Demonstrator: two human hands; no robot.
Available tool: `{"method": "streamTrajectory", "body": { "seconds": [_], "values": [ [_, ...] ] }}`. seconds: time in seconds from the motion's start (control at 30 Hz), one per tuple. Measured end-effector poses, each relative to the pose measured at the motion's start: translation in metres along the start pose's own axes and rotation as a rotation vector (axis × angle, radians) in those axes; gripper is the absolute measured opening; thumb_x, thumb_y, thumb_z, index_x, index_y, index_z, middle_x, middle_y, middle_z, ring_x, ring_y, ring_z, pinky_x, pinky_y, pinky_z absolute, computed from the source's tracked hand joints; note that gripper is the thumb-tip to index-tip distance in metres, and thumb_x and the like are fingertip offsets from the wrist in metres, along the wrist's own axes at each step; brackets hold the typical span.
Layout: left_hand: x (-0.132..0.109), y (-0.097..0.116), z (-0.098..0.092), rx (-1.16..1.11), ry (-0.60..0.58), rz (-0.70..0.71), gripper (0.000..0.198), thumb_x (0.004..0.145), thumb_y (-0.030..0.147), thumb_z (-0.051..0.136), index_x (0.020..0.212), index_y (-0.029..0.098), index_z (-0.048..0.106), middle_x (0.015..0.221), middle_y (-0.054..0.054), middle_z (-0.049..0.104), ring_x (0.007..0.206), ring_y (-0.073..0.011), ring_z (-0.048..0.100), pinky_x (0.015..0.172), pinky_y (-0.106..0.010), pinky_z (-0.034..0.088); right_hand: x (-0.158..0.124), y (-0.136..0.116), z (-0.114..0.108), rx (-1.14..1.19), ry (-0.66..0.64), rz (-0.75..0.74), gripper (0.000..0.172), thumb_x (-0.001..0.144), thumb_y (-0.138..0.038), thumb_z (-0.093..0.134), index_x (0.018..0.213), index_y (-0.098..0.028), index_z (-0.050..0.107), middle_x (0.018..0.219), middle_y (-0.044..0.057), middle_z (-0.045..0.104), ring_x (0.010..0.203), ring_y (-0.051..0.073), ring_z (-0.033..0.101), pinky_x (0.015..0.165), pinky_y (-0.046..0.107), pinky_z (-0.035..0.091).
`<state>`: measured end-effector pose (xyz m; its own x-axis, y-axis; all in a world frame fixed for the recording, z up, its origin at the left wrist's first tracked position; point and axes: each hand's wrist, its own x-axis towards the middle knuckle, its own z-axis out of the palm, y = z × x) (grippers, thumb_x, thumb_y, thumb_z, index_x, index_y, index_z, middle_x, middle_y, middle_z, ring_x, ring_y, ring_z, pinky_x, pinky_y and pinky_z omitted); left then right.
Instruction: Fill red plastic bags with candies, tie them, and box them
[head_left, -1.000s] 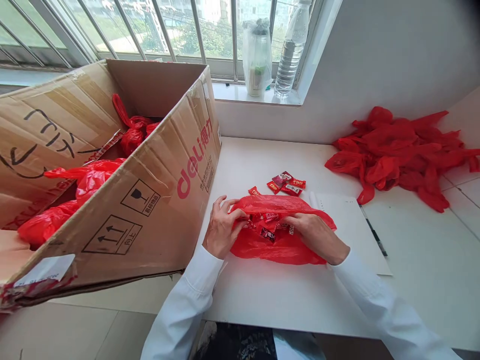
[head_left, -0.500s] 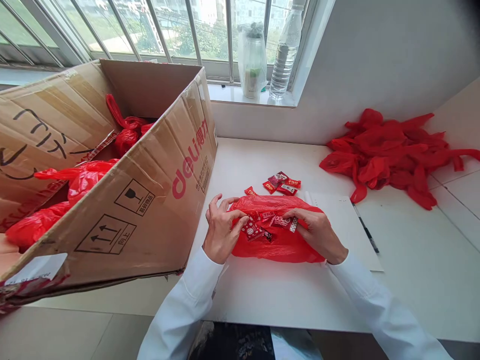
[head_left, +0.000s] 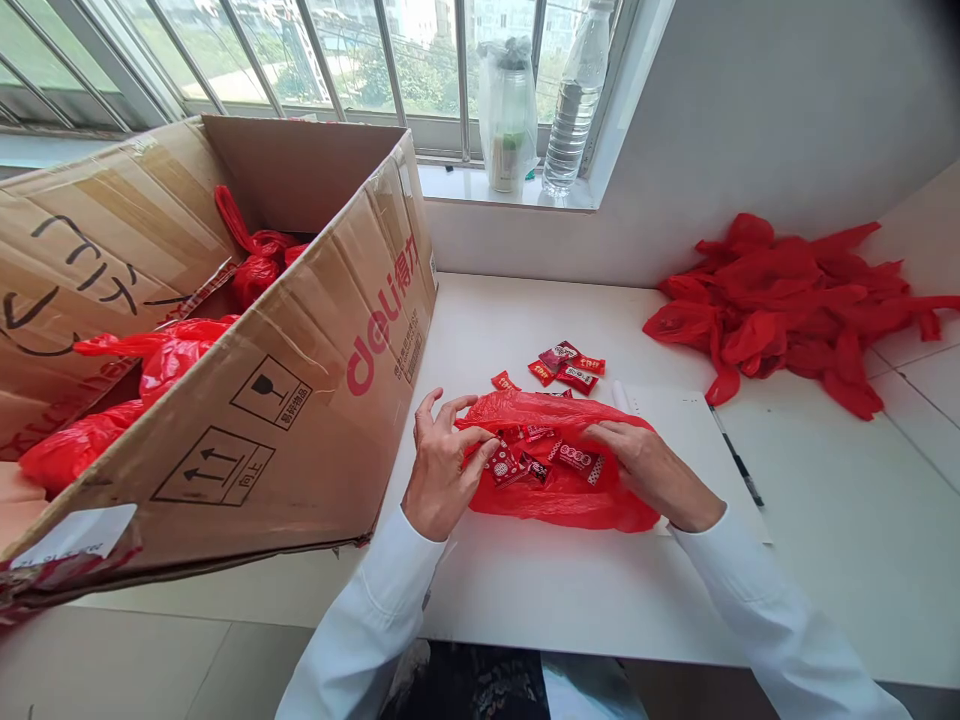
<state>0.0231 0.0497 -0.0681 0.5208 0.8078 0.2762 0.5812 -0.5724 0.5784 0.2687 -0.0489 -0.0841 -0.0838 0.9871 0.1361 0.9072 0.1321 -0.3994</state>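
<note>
A red plastic bag (head_left: 555,510) lies on the white table in front of me, its mouth spread open. Several small red snack packets (head_left: 577,458) rest in its opening. My left hand (head_left: 442,470) pinches the left edge of the bag between thumb and forefinger, close to a white-dotted packet (head_left: 504,463). At the right edge, my right hand (head_left: 651,465) has its fingers closed on the bag, with the thumb partly hidden. Just beyond the bag, a little group of loose packets (head_left: 576,379) sits on the table.
An open cardboard box (head_left: 322,400) stands at the left, holding filled red bags (head_left: 180,360). A heap of red bags (head_left: 787,300) lies at the right. Paper (head_left: 686,425) and a black pen (head_left: 739,460) are beside my right hand. A water bottle (head_left: 574,110) stands on the windowsill.
My right hand has let go of a packet, which now lies in the bag's opening. That hand has shifted right onto the bag's edge. My left hand has hardly moved.
</note>
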Motion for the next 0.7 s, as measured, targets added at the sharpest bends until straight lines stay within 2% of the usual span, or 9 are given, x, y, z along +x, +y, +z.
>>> {"method": "streamTrajectory", "body": {
  "seconds": [0.07, 0.13, 0.2, 0.3, 0.37, 0.43, 0.5, 0.57, 0.7],
  "values": [
    [0.0, 0.001, 0.0, -0.012, 0.0, -0.009, 0.017, 0.084, 0.016, 0.059, 0.076, 0.021, 0.074, 0.123, -0.007, 0.057, 0.135, -0.0354, 0.021, 0.111, -0.058, 0.027, 0.0, 0.0, -0.001, 0.004, 0.012, 0.027, 0.066, 0.061, 0.011, 0.028, 0.11, -0.02, 0.06, 0.115, 0.004, 0.065, 0.1, 0.018, 0.062, 0.078, 0.028, 0.05],
    [0.0, 0.001, 0.0, -0.03, 0.001, -0.027, 0.017, 0.084, 0.017, 0.06, 0.076, 0.021, 0.074, 0.123, -0.007, 0.058, 0.135, -0.0359, 0.021, 0.11, -0.059, 0.027, 0.0, -0.001, -0.004, 0.038, 0.018, 0.052, 0.062, 0.068, 0.011, 0.029, 0.113, -0.02, 0.059, 0.118, 0.004, 0.064, 0.103, 0.018, 0.062, 0.081, 0.03, 0.05],
    [0.001, 0.001, 0.0, -0.054, 0.008, -0.049, 0.017, 0.083, 0.018, 0.06, 0.075, 0.022, 0.074, 0.123, -0.006, 0.059, 0.135, -0.0357, 0.023, 0.109, -0.059, 0.028, 0.001, -0.006, -0.007, 0.102, 0.013, 0.058, 0.05, 0.08, 0.005, 0.032, 0.113, -0.021, 0.06, 0.115, 0.003, 0.066, 0.102, 0.018, 0.063, 0.084, 0.031, 0.05],
    [0.003, -0.002, 0.001, -0.102, 0.018, -0.078, 0.016, 0.083, 0.021, 0.061, 0.074, 0.024, 0.074, 0.12, -0.005, 0.061, 0.131, -0.034, 0.031, 0.108, -0.058, 0.031, 0.005, -0.021, -0.014, 0.234, 0.008, 0.041, 0.028, 0.094, -0.014, 0.041, 0.11, -0.022, 0.062, 0.109, 0.002, 0.068, 0.099, 0.017, 0.063, 0.085, 0.031, 0.05],
    [0.004, -0.003, 0.001, -0.138, 0.02, -0.087, 0.016, 0.083, 0.024, 0.061, 0.073, 0.024, 0.074, 0.12, -0.004, 0.062, 0.129, -0.0324, 0.036, 0.107, -0.057, 0.033, 0.009, -0.033, -0.016, 0.329, -0.003, 0.02, 0.022, 0.094, -0.027, 0.049, 0.113, -0.024, 0.062, 0.11, 0.001, 0.068, 0.099, 0.017, 0.063, 0.086, 0.03, 0.049],
    [0.004, -0.002, 0.002, -0.164, 0.019, -0.09, 0.017, 0.083, 0.026, 0.061, 0.072, 0.025, 0.073, 0.121, -0.003, 0.062, 0.128, -0.0313, 0.037, 0.107, -0.056, 0.034, 0.014, -0.046, -0.015, 0.43, -0.034, 0.0, 0.028, 0.089, -0.035, 0.059, 0.115, -0.024, 0.06, 0.11, 0.001, 0.068, 0.097, 0.016, 0.064, 0.084, 0.028, 0.049],
    [0.003, 0.0, 0.002, -0.177, 0.021, -0.087, 0.017, 0.084, 0.027, 0.059, 0.073, 0.025, 0.073, 0.123, -0.002, 0.061, 0.13, -0.0312, 0.036, 0.108, -0.057, 0.033, 0.019, -0.056, -0.012, 0.543, -0.088, -0.017, 0.026, 0.086, -0.035, 0.063, 0.109, -0.023, 0.061, 0.101, 0.001, 0.07, 0.089, 0.015, 0.065, 0.077, 0.025, 0.051],
    [0.002, 0.001, 0.0, -0.18, 0.015, -0.069, 0.018, 0.085, 0.027, 0.058, 0.074, 0.025, 0.073, 0.123, -0.002, 0.061, 0.13, -0.0296, 0.038, 0.109, -0.055, 0.031, 0.022, -0.062, -0.009, 0.651, -0.136, -0.009, 0.015, 0.089, -0.032, 0.059, 0.099, -0.021, 0.062, 0.089, -0.001, 0.071, 0.079, 0.013, 0.065, 0.07, 0.023, 0.051],
    [-0.001, -0.004, -0.007, -0.134, -0.015, -0.022, 0.019, 0.09, 0.03, 0.053, 0.091, 0.028, 0.072, 0.12, -0.005, 0.06, 0.127, -0.0247, 0.043, 0.11, -0.049, 0.032, 0.02, -0.061, -0.015, 0.635, -0.034, 0.111, 0.011, 0.089, -0.029, 0.055, 0.092, -0.021, 0.061, 0.08, -0.001, 0.07, 0.07, 0.013, 0.065, 0.064, 0.024, 0.05]
  ]
}}
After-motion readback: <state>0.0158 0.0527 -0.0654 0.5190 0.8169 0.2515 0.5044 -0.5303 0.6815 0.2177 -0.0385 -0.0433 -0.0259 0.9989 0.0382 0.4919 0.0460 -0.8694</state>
